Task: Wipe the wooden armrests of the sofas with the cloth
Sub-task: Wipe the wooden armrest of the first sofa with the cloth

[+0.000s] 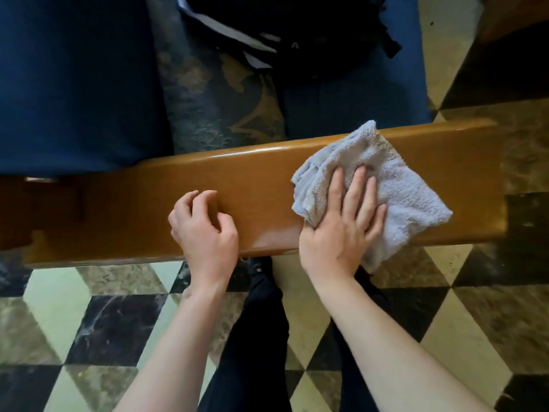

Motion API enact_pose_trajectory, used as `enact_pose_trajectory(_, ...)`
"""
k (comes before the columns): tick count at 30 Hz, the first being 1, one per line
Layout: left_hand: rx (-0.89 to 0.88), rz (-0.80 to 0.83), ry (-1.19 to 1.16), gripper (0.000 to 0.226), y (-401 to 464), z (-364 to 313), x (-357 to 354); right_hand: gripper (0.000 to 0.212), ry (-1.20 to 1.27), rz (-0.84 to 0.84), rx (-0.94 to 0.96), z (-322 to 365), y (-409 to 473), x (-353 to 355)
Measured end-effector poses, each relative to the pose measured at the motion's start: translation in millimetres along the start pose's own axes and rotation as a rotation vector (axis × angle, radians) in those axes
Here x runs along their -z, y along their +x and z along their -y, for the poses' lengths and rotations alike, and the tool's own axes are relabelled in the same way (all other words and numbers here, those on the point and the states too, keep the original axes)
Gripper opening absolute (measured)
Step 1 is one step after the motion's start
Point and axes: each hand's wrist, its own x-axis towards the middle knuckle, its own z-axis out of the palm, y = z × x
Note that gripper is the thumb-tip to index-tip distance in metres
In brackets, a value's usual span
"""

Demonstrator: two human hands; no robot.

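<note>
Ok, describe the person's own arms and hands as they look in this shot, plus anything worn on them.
Both forearms are bare up to the frame edge: no sleeves show. The left hand and right hand wear no gloves, and no rings, watch or bracelets show on fingers or wrists. The nails look short and unpainted.

Soft, dim light; glare streaks the armrest [243, 185]; edges bend and blur.
</note>
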Motion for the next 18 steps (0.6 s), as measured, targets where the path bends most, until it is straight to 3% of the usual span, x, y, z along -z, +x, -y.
enact_pose_trajectory(5,0.081,0.016,0.076,0.04,33,83,55,0.094,-0.045,0.06,0.059,84,-37,-33)
enact_pose_trajectory(10,0.109,-0.039,0.063,0.045,63,169,109,0.111,-0.157,0.117,0.432,183,-94,-83)
enact_pose_trajectory(14,0.106,-0.093,-0.007,0.051,68,217,134,0.096,-0.145,0.12,0.671,246,-121,-112)
enact_pose_trajectory(18,0.096,-0.094,-0.112,0.05,52,239,143,0.081,-0.128,0.134,0.973,258,-124,-122)
